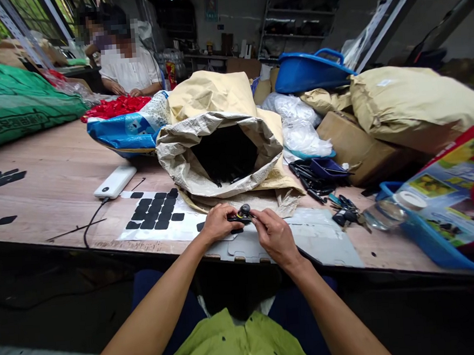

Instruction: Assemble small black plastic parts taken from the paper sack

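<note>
Both my hands meet over the near edge of the wooden table (pixel 54 179), pinching one small black part (pixel 242 215) between them. My left hand (pixel 218 222) grips its left end with curled fingers. My right hand (pixel 271 232) holds the right end with thumb and fingers closed. Just behind the hands lies an open paper sack (pixel 219 157) on its side, with more black parts inside. To the left of my hands a white sheet (pixel 159 223) carries several black rectangular pads (pixel 156 210).
A white power bank (pixel 115 181) with a cable lies left of the sack. Black pieces and tools (pixel 322 179), a clear jar (pixel 385 213), a blue basket (pixel 436 239) and tan sacks crowd the right. A person sits at the far end by red items (pixel 116 106).
</note>
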Demonstrator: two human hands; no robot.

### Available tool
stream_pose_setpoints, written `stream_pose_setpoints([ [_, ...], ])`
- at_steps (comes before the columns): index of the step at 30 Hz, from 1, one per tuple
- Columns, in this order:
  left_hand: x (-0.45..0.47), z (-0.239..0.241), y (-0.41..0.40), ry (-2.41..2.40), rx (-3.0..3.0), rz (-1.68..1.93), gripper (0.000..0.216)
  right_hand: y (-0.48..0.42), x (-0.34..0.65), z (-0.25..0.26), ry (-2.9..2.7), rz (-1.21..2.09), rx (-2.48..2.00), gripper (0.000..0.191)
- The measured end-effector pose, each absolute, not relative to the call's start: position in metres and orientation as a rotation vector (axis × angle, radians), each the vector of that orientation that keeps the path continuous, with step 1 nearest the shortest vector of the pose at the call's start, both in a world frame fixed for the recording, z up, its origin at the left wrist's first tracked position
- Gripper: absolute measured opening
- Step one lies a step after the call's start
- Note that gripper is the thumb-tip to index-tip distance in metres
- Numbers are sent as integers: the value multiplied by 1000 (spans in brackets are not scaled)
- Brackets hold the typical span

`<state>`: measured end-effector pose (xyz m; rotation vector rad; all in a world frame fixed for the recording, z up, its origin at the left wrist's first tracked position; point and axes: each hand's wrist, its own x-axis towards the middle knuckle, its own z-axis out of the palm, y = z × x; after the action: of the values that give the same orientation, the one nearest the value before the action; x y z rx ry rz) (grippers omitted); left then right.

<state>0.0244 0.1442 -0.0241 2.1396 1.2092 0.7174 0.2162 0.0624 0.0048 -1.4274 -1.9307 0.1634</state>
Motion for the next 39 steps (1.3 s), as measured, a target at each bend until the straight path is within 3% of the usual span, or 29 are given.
stream_pose_setpoints([
  [22, 24, -24, 142, 1220, 2165, 756, 23, 82, 244, 8, -1843, 6, -1626, 30],
  [39, 23, -16, 137, 1225, 2237, 671, 30, 107, 267, -35, -1878, -206, -1761, 24],
])
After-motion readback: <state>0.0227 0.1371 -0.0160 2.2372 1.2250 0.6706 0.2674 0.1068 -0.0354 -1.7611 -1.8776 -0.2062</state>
